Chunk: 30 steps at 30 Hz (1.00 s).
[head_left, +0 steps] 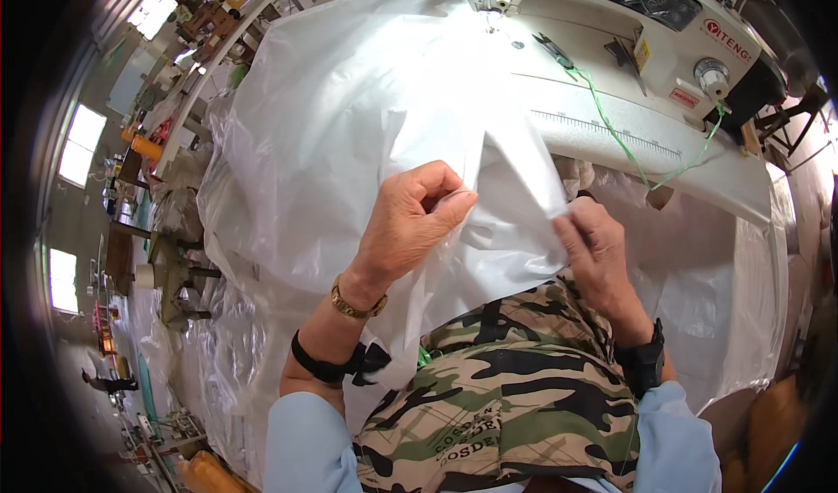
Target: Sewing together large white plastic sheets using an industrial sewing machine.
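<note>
A large sheet of thin white plastic spreads over the sewing table and hangs down to my lap. My left hand pinches a folded edge of it near the middle of the view, thumb pressed to the curled fingers. To the right, my right hand grips another edge of the same sheet, its fingers slightly blurred. Between the two hands the plastic sags in loose folds. Beyond them stands a white sewing machine, its needle area brightly lit above the sheet's far edge.
Thread snips lie on the machine bed, beside green thread that trails across a printed ruler. More clear plastic hangs at the right. A wooden stool and other machines stand along the left; a person is farther off.
</note>
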Available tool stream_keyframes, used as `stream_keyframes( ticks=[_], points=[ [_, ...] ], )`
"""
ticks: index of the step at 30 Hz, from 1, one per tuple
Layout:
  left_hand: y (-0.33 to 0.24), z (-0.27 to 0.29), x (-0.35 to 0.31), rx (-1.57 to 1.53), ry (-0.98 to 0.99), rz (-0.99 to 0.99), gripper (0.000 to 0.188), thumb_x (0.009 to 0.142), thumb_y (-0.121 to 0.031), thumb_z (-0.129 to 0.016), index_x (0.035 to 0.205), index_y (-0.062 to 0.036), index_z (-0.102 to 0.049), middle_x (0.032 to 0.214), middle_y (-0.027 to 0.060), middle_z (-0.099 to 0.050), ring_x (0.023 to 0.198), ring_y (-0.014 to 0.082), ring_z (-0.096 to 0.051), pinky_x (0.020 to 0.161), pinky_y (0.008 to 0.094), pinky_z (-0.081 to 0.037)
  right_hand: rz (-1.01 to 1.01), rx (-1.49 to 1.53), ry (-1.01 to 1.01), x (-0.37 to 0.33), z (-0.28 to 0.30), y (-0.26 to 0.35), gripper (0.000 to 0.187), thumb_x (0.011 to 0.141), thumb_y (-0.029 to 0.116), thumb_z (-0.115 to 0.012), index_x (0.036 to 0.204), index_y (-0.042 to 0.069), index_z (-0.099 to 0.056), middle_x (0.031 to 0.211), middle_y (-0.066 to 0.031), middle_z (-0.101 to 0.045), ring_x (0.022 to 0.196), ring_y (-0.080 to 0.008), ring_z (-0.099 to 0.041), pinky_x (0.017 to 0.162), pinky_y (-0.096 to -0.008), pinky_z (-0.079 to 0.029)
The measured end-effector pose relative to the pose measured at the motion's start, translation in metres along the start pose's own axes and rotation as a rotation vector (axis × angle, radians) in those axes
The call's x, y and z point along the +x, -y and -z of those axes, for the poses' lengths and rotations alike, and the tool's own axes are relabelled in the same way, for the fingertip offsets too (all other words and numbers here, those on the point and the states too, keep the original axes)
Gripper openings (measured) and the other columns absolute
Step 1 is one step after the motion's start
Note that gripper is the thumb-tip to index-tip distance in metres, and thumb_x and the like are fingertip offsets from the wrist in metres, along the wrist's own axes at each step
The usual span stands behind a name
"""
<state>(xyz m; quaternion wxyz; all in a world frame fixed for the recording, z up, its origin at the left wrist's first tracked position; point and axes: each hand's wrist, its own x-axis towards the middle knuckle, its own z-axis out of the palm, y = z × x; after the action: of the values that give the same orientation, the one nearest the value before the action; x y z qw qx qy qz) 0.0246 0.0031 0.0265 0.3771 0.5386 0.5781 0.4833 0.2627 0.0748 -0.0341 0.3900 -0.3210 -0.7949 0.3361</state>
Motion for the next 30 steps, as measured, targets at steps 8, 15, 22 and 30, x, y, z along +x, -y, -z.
stream_keyframes(
  ticks=[8, 15, 22, 30],
  points=[
    [-0.007, -0.006, 0.000, 0.152, 0.074, -0.006, 0.010, 0.093, -0.005, -0.065, 0.084, -0.0004, -0.063, 0.070, -0.0065, -0.055, 0.063, -0.0007, -0.044, 0.054, 0.0183, -0.035, 0.401, -0.147, 0.192, 0.033, -0.022, 0.042, 0.015, 0.087, 0.010, -0.067, 0.085, 0.004, -0.053, 0.076, -0.0090, -0.056, 0.076, -0.0292, -0.057, 0.075, -0.0401, -0.043],
    [0.001, -0.005, -0.003, 0.253, 0.087, -0.032, 0.012, 0.094, -0.005, -0.058, 0.087, 0.0042, -0.062, 0.066, -0.0002, -0.054, 0.060, 0.0045, -0.042, 0.052, 0.0235, -0.036, 0.522, -0.178, 0.126, 0.031, -0.037, 0.040, 0.014, 0.080, 0.008, -0.067, 0.087, 0.005, -0.055, 0.077, -0.0079, -0.056, 0.076, -0.0265, -0.059, 0.077, -0.0389, -0.044],
    [0.019, 0.004, -0.005, -0.010, 0.025, 0.035, 0.018, 0.099, -0.013, -0.057, 0.085, -0.0017, -0.060, 0.072, -0.0075, -0.046, 0.066, 0.0018, -0.037, 0.055, 0.0207, -0.031, 0.594, -0.260, 0.189, 0.029, -0.055, 0.039, 0.018, 0.077, 0.008, -0.069, 0.084, 0.004, -0.053, 0.081, -0.0082, -0.052, 0.079, -0.0252, -0.056, 0.082, -0.0401, -0.045],
    [-0.007, 0.058, 0.007, 0.286, -0.043, 0.020, 0.017, 0.097, -0.008, -0.063, 0.082, -0.0020, -0.060, 0.071, -0.0085, -0.048, 0.065, -0.0004, -0.038, 0.053, 0.0198, -0.028, 0.122, 0.151, -0.334, 0.038, -0.111, -0.042, 0.052, 0.087, 0.025, -0.071, 0.132, 0.005, -0.055, 0.130, -0.0170, -0.056, 0.116, -0.0328, -0.053, 0.101, -0.0421, -0.040]
  ],
)
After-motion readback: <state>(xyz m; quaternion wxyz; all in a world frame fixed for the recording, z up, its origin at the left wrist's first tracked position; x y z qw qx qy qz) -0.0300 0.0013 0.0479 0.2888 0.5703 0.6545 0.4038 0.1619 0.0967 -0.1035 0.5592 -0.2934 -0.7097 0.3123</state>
